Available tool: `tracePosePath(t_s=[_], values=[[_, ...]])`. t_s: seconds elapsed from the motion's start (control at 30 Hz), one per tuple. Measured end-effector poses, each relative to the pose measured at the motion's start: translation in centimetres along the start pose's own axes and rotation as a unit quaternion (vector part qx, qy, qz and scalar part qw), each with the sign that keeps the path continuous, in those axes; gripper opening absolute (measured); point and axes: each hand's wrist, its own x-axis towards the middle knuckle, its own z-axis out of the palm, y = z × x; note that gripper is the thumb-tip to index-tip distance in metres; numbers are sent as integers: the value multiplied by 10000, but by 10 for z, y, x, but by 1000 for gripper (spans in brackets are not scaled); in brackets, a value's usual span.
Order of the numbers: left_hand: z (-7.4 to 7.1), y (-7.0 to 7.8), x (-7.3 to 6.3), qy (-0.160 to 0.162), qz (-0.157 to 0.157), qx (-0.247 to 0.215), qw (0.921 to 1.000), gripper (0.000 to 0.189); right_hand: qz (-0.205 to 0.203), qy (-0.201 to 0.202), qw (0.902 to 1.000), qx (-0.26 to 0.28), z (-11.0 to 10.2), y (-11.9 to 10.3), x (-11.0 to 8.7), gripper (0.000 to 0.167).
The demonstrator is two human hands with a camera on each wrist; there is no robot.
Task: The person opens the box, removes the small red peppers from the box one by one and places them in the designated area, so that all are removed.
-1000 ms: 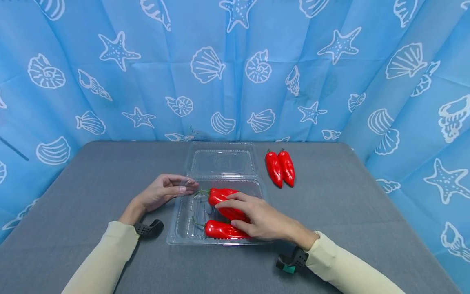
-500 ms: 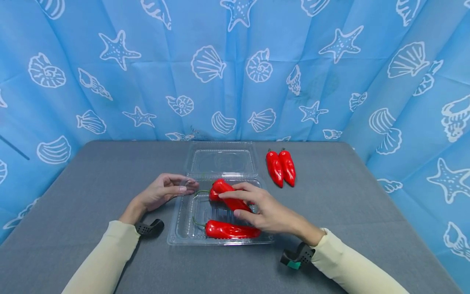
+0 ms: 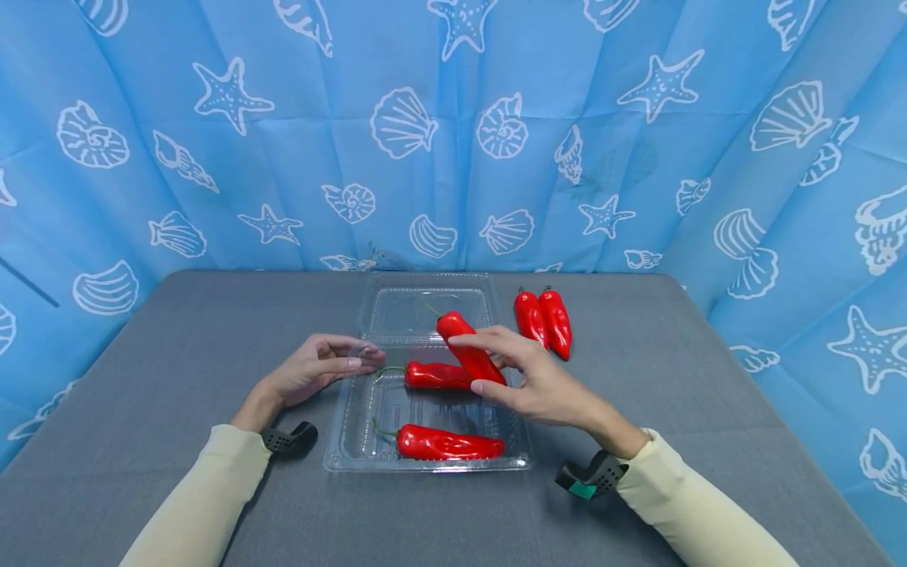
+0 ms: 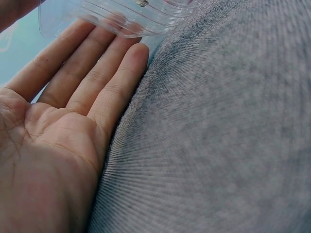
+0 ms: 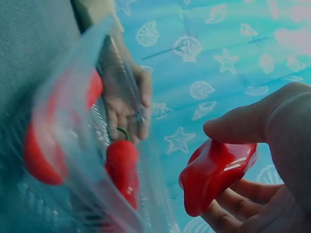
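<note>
My right hand (image 3: 542, 378) holds a long red pepper (image 3: 469, 346) between thumb and fingers, tilted above the open clear plastic container (image 3: 368, 465). In the right wrist view this glossy red pepper (image 5: 218, 170) sits under the thumb, raised off to one side of the container. Inside the container lie two more: a rear red pepper (image 3: 434, 376), partly hidden by the held one, and a front red pepper (image 3: 449, 443). At the container's left rim is my left hand (image 3: 317, 370); the left wrist view shows its long fingers (image 4: 104, 82) straight, tips against the clear plastic.
The container's hinged lid (image 3: 428, 339) lies back behind it. Two other red peppers (image 3: 556, 327) lie side by side on the grey cloth-covered table (image 3: 673, 378), right of the lid. A blue curtain (image 3: 319, 142) with shells and starfish hangs behind.
My right hand has lifted a red pepper out of the container's back part, moving it up, rearward and slightly right. The rear pepper beneath is now exposed. The left hand stays at the rim.
</note>
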Motion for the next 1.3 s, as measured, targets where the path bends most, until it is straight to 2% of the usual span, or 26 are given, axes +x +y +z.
tracePosePath(t_s=[0.13, 0.3, 0.53, 0.93, 1.3], values=[[0, 0, 0, -47, 75, -66, 9999, 37, 42, 169, 9998, -125, -11, 2, 0, 66], [0, 0, 0, -92, 85, -120, 9998, 36, 303, 399, 9984, -270, -25, 6, -2, 65], [0, 1, 0, -120, 123, -84, 9998, 36, 550, 676, 9959, -239, -42, 14, -3, 62], [1, 2, -1, 7, 20, -16, 10000, 37, 714, 827, 9938, -206, -53, 21, -4, 59], [0, 2, 0, -31, 26, -36, 10000, 37, 918, 1082, 9899, -27, -70, 30, -6, 61]])
